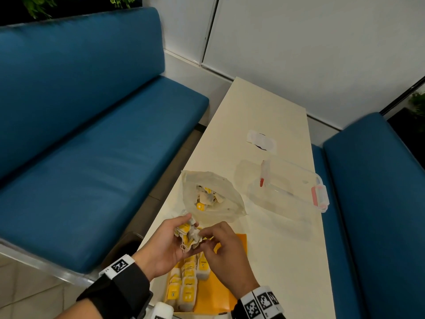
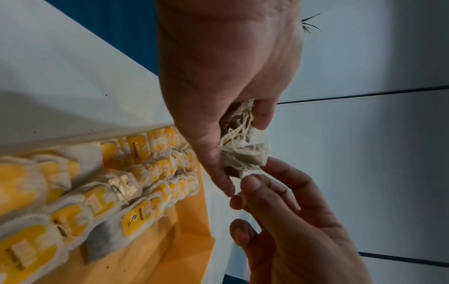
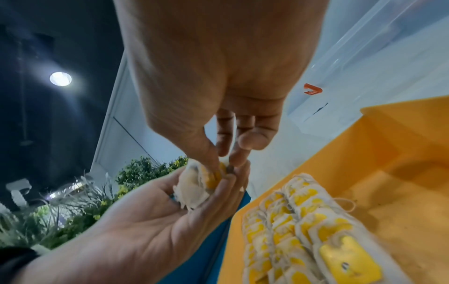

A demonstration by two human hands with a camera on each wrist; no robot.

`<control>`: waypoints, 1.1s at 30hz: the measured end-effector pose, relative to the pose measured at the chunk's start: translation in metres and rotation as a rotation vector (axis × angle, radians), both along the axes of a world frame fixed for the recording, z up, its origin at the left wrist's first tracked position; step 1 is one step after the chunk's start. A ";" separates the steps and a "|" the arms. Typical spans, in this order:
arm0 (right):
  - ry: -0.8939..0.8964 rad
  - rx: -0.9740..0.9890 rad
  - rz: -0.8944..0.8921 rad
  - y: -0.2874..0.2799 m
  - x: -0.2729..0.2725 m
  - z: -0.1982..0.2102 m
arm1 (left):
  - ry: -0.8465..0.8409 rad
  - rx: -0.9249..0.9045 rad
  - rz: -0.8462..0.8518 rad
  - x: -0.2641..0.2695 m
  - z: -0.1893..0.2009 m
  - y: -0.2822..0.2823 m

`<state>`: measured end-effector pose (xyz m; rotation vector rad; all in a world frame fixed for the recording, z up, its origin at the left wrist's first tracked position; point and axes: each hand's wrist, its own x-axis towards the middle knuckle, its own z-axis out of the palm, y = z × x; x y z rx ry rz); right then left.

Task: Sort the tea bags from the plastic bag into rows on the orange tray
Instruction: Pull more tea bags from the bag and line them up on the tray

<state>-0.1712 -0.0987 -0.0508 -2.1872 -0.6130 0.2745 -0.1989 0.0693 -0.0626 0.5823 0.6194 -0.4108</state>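
Head view, bottom centre: the left hand (image 1: 169, 244) cups a clump (image 1: 188, 234) of tea bags over the tray (image 1: 232, 284); the bag (image 1: 213, 196) lies just above.

Left wrist view: strings tangle in the clump.

Right wrist view: the right hand (image 3: 218, 96) pinches one bag (image 3: 217, 173) at centre. Mid-sorting, I judge; next, free it and lay it beside the rows (image 3: 298, 230) at lower right.

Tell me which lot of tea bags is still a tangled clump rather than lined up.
The clump in the left hand, with the right hand pinching at it. The tray's bags lie in rows; the plastic bag's lie loose.
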 end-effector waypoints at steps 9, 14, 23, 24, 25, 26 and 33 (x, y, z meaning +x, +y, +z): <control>-0.058 -0.016 0.028 -0.007 0.012 -0.002 | 0.013 0.011 -0.017 0.000 -0.007 0.004; -0.028 0.002 0.042 -0.006 0.018 0.006 | 0.005 -0.028 -0.044 -0.004 -0.006 0.005; 0.037 -0.055 0.118 -0.005 0.020 0.019 | -0.039 0.056 -0.155 -0.008 -0.007 0.008; 0.049 -0.053 0.119 -0.005 0.020 0.020 | -0.052 0.072 -0.178 -0.008 -0.007 0.008; 0.064 -0.054 0.120 -0.005 0.019 0.021 | -0.065 0.086 -0.201 -0.009 -0.007 0.008; 0.078 -0.054 0.118 -0.005 0.020 0.022 | -0.076 0.092 -0.219 -0.010 -0.007 0.008; 0.175 0.056 0.018 -0.015 0.023 0.026 | -0.030 0.013 -0.066 -0.009 -0.012 0.012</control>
